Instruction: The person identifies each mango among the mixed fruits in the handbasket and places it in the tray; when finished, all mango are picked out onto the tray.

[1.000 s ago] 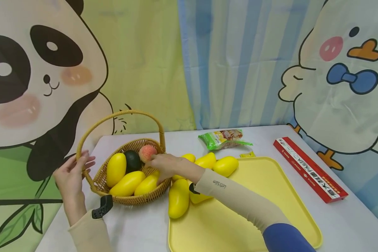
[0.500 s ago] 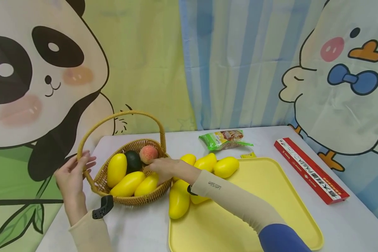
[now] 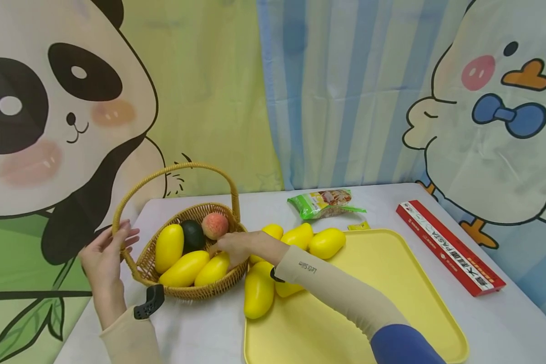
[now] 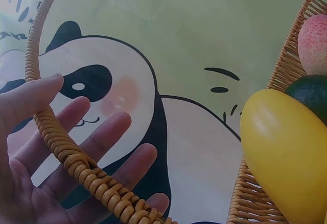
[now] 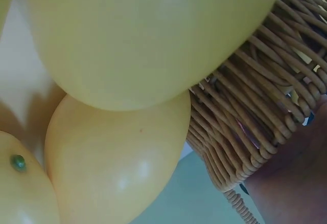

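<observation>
Since one second ago, the right hand (image 3: 234, 246) has sunk slightly in the basket (image 3: 202, 291), and more of the peach (image 3: 215, 225) shows. Its fingertips are hidden beside a mango (image 3: 212, 270); I cannot tell its grip. The left hand (image 3: 102, 257) loosely holds the handle (image 3: 235, 199). The basket stands left of centre.

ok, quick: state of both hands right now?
Left hand: loosely holding the basket handle, thumb across it.
Right hand: can't tell; it's at the basket beside a yellow fruit, grip hidden.
</observation>
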Available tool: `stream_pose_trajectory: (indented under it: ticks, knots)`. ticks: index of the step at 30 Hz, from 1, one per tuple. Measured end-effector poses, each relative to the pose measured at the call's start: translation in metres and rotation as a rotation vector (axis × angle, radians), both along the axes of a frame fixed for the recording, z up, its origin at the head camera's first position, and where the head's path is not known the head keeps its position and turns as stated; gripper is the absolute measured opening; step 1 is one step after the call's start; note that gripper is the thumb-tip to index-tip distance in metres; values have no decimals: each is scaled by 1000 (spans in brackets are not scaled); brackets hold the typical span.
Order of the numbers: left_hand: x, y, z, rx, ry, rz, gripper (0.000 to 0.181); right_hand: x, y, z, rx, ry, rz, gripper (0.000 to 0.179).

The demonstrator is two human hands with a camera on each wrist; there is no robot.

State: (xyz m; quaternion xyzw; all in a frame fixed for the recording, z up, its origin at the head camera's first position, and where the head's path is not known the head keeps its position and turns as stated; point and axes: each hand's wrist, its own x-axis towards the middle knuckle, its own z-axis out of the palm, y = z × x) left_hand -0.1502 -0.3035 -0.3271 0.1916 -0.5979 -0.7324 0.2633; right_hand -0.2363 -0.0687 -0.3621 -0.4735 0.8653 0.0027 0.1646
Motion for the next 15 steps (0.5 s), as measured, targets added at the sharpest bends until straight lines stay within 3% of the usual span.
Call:
stream_pose_trajectory:
  ticks: [15]
  knots:
    - [1,1,-1,-14,3,1,33,-6,1,-10,-63,-57,21,53]
